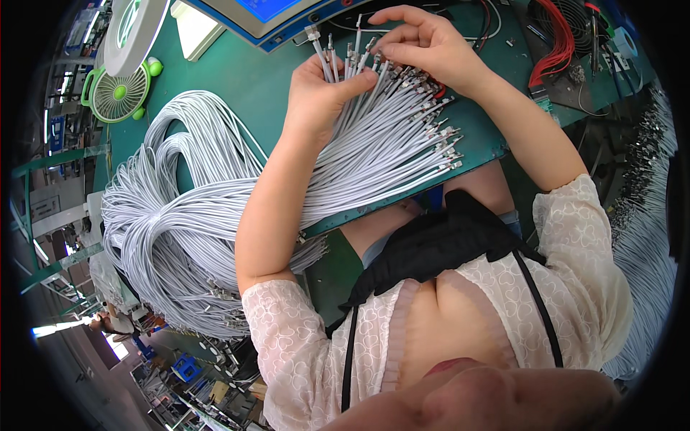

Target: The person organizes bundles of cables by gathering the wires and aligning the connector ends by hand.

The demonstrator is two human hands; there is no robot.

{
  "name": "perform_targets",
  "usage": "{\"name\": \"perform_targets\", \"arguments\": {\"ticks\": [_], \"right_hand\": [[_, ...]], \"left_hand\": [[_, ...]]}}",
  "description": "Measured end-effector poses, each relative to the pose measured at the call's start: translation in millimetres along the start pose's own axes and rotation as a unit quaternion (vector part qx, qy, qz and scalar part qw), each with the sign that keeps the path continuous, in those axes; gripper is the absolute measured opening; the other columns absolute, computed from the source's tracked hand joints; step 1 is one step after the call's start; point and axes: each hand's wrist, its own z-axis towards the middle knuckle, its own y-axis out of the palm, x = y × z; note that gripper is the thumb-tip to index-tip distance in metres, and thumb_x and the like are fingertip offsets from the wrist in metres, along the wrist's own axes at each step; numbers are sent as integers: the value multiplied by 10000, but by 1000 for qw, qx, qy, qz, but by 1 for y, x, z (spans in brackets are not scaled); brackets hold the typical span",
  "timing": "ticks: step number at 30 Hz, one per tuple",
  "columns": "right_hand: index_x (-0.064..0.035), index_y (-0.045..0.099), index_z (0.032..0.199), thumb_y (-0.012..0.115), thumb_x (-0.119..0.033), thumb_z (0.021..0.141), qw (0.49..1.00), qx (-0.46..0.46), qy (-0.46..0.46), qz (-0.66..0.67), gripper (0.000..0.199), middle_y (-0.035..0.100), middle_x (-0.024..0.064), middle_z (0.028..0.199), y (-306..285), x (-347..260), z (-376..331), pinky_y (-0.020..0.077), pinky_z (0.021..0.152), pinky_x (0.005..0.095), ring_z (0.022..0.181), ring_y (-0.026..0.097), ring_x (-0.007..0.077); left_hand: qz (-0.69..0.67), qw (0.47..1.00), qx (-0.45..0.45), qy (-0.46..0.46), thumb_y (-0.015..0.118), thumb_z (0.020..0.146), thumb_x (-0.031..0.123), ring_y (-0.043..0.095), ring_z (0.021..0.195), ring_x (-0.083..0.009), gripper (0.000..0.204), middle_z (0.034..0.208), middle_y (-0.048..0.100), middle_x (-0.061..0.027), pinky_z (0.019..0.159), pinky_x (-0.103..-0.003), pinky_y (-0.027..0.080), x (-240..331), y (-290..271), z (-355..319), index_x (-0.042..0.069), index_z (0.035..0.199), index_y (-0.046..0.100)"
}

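Note:
A thick bundle of white cables (374,154) lies across the green bench, its metal connector ends (447,140) fanned out toward the right. At the far end of this bundle, my left hand (316,97) is closed round several cables, and their connector tips (313,34) stick up past the thumb. My right hand (431,47) is beside it, fingers curled. Its thumb and a fingertip pinch at the connector end of a white cable; the exact contact is partly hidden by the fingers.
The cables loop into a big coil (172,154) on the left. A blue-framed device (277,36) with a screen stands at the back. A green fan (118,97) and a white ring-shaped lamp (115,50) are far left; red wires (559,43) lie far right. More cables (647,266) hang at right.

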Motion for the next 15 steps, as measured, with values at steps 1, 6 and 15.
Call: {"name": "perform_targets", "arguments": {"ticks": [1,6,15], "right_hand": [[0,491,1105,578,6,795,1000,0,0,0,322,620,53,826,0,0,0,454,697,207,776,575,90],[-11,491,1102,586,-11,798,995,-4,11,-96,318,612,33,787,-1,-8,-2,443,668,198,736,557,67],[19,520,1045,573,-8,803,997,14,-14,-72,249,604,31,753,-3,-5,-2,454,628,209,683,562,75]], "left_hand": [[4,1000,-1,-4,710,693,-2,597,687,-135,206,781,627,-75,654,-246,469,0,1,0,21,820,548],[20,1000,-9,1,695,712,11,605,705,-135,194,792,632,-86,670,-251,476,0,0,0,8,850,559],[-16,997,-40,-66,629,769,14,618,771,-141,123,866,647,-112,718,-235,481,-3,-8,8,9,876,570]]}}
